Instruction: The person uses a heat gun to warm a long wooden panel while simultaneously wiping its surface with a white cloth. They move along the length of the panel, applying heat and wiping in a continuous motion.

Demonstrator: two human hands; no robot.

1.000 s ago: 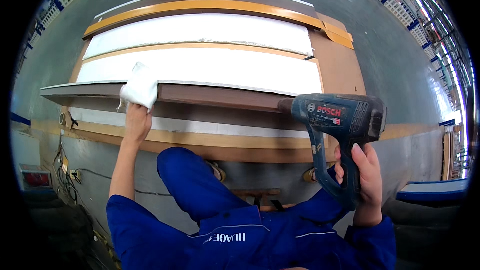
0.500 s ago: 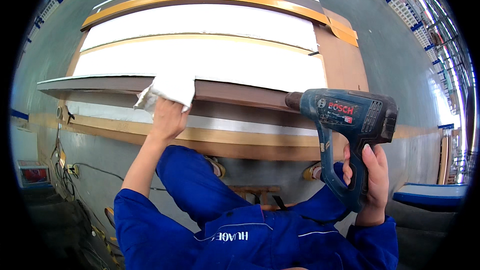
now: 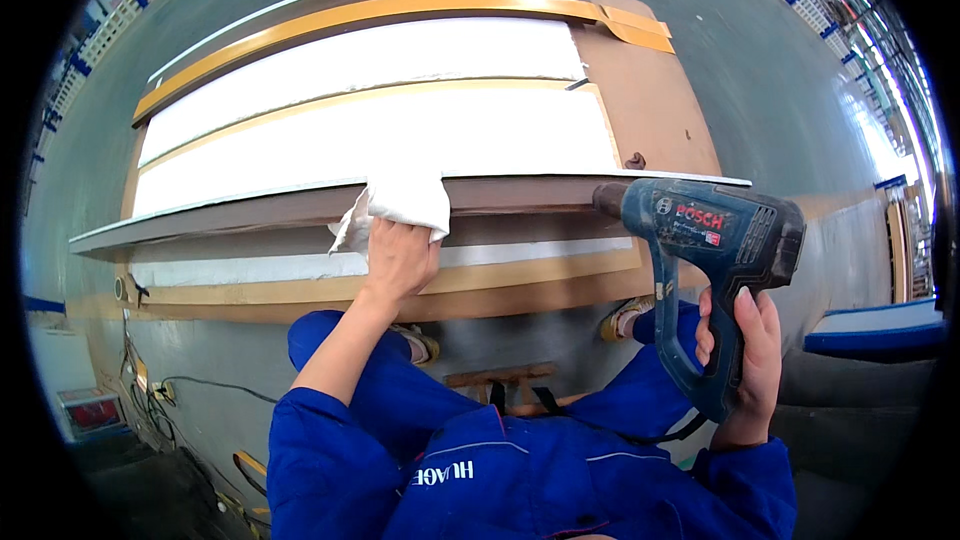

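My left hand (image 3: 398,258) presses a folded white cloth (image 3: 400,202) against the brown front edge of a long panel (image 3: 230,220), near its middle. My right hand (image 3: 745,360) grips the handle of a dark blue heat gun (image 3: 715,240), held upright at the right. Its nozzle points left and almost touches the same brown edge, to the right of the cloth. Blue sleeves cover both arms, and blue trouser legs show below the panel.
The panel lies on a stack with white sheets (image 3: 380,130) and yellow tape strips (image 3: 350,15) behind it, and a bare brown board (image 3: 650,110) at the right. Cables and a small red box (image 3: 90,410) lie on the grey floor at lower left.
My left hand has slid the white cloth rightwards along the brown edge, from near its left end to its middle. The heat gun has stayed in place at the right.
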